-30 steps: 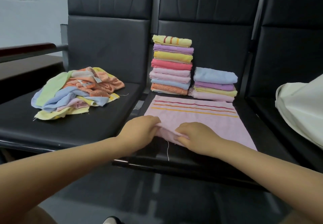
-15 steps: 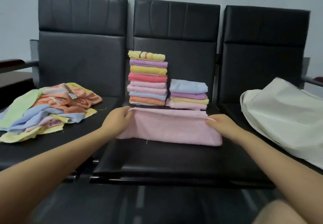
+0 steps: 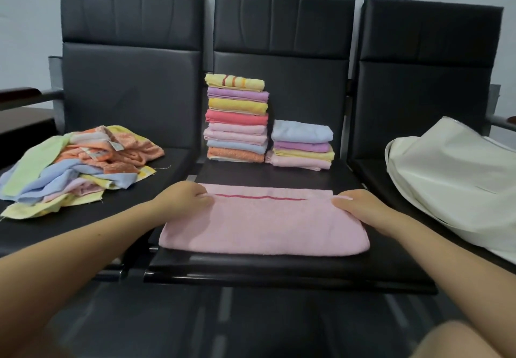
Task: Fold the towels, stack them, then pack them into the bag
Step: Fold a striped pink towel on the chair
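A: Where's the pink towel (image 3: 264, 227)?
B: Lower centre of the frame, folded over flat on the middle seat (image 3: 279, 269), between both hands.
A: And the hands?
B: The left hand (image 3: 185, 198) pinches its upper left corner; the right hand (image 3: 360, 206) rests at the upper right corner, fingers on the edge.
A: The bag (image 3: 452, 187)?
B: Far right.

The bag (image 3: 452, 187) and the loose towel pile (image 3: 69, 170) run off the right and left edges, and both hands' fingertips are tucked out of sight at the pink towel's (image 3: 265, 226) far corners.
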`<state>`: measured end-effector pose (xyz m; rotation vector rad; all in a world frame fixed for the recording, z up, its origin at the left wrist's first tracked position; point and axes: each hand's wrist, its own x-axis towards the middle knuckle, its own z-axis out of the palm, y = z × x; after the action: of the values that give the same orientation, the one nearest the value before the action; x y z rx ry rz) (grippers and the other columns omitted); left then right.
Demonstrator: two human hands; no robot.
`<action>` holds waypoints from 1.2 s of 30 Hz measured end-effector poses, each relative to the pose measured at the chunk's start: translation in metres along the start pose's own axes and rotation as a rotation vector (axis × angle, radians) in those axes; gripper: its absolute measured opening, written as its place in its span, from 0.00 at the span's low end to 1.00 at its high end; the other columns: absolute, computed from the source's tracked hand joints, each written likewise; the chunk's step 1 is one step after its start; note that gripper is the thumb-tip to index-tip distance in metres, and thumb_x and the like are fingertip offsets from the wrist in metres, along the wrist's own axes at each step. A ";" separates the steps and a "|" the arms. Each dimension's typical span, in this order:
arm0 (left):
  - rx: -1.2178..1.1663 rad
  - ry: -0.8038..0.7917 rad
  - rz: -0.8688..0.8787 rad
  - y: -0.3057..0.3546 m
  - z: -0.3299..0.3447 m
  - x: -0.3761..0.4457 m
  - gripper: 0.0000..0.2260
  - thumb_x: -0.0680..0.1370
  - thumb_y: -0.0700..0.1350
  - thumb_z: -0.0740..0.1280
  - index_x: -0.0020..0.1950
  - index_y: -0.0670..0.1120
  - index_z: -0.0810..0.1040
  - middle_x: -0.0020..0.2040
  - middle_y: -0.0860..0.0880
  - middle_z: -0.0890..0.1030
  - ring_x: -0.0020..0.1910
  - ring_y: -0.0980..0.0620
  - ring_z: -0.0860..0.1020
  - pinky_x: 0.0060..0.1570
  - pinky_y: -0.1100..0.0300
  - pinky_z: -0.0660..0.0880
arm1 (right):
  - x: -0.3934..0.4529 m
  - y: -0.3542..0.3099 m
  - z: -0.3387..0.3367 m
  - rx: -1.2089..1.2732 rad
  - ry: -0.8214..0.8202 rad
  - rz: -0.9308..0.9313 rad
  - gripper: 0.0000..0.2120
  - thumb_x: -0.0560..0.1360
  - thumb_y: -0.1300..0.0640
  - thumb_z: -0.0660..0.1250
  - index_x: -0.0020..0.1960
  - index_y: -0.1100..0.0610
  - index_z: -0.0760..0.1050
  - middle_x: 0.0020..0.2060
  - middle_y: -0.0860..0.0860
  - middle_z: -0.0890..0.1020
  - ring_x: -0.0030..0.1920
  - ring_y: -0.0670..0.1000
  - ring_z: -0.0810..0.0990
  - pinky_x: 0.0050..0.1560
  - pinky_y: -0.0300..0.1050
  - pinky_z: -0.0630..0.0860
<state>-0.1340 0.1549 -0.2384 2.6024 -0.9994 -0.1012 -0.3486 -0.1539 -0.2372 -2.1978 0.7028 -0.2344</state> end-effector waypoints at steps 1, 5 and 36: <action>0.029 -0.005 0.017 -0.002 -0.002 0.003 0.17 0.80 0.51 0.62 0.32 0.47 0.71 0.34 0.49 0.74 0.37 0.50 0.72 0.38 0.55 0.67 | 0.005 0.000 0.002 -0.013 0.015 -0.001 0.12 0.77 0.56 0.62 0.39 0.61 0.72 0.38 0.58 0.73 0.39 0.52 0.70 0.41 0.46 0.63; 0.076 0.018 0.030 -0.010 -0.009 0.025 0.13 0.81 0.49 0.61 0.38 0.48 0.75 0.38 0.52 0.76 0.41 0.51 0.74 0.41 0.56 0.67 | 0.035 -0.007 0.013 0.003 0.115 -0.007 0.12 0.77 0.55 0.61 0.39 0.62 0.74 0.37 0.57 0.75 0.39 0.51 0.71 0.40 0.46 0.65; 0.103 0.245 0.181 0.024 0.049 0.104 0.21 0.78 0.53 0.52 0.64 0.47 0.76 0.63 0.47 0.74 0.64 0.45 0.69 0.59 0.50 0.67 | 0.118 0.015 0.038 -0.463 0.397 0.108 0.23 0.77 0.44 0.65 0.64 0.58 0.68 0.57 0.56 0.75 0.56 0.56 0.76 0.50 0.51 0.76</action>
<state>-0.0803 0.0552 -0.2701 2.5208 -1.1678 0.3146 -0.2426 -0.2025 -0.2806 -2.5685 1.1885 -0.5026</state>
